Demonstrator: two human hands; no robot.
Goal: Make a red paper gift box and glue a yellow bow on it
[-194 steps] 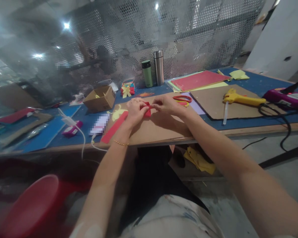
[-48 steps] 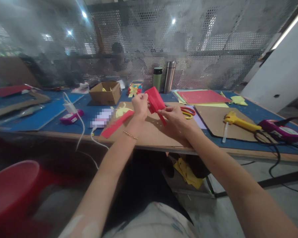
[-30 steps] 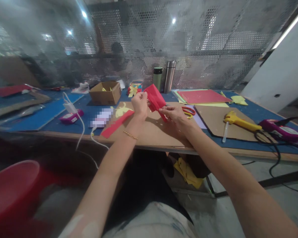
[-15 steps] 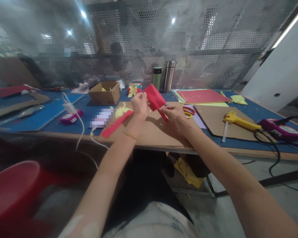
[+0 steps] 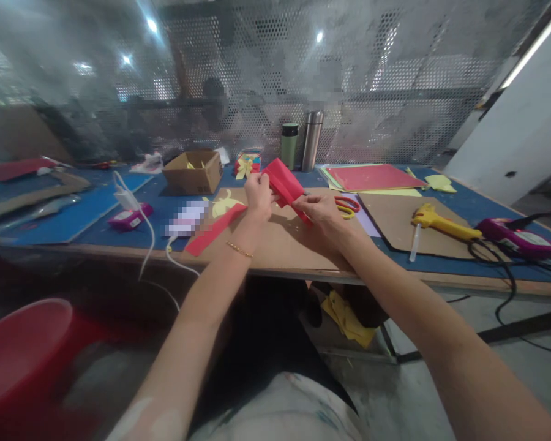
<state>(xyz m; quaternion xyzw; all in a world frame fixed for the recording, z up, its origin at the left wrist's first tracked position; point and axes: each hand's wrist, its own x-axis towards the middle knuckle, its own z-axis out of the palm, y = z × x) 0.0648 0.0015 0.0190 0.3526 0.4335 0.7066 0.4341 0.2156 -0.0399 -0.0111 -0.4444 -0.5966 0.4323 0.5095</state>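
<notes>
A folded piece of red paper (image 5: 285,182) is held up over a brown cardboard sheet (image 5: 275,245), between my two hands. My left hand (image 5: 259,196) pinches its left edge, fingers closed. The thumb and fingers of my right hand (image 5: 320,211) close on its lower right corner, where a narrow red end hangs down. Scissors (image 5: 349,205) with red and yellow handles lie just beyond my right hand, partly hidden by it. A red strip (image 5: 215,229) rests on the cardboard left of my left wrist, near pale yellow cut-outs (image 5: 226,203).
At the back stand a cardboard box (image 5: 193,173), a green tumbler (image 5: 289,147) and a steel flask (image 5: 312,142). Coloured sheets (image 5: 376,177) lie back right. A yellow glue gun (image 5: 445,225) with a black cable rests on the right. White cables hang over the front edge at left.
The red paper has dipped and tilted slightly between my hands. Both hands keep their grip and stay in nearly the same place.
</notes>
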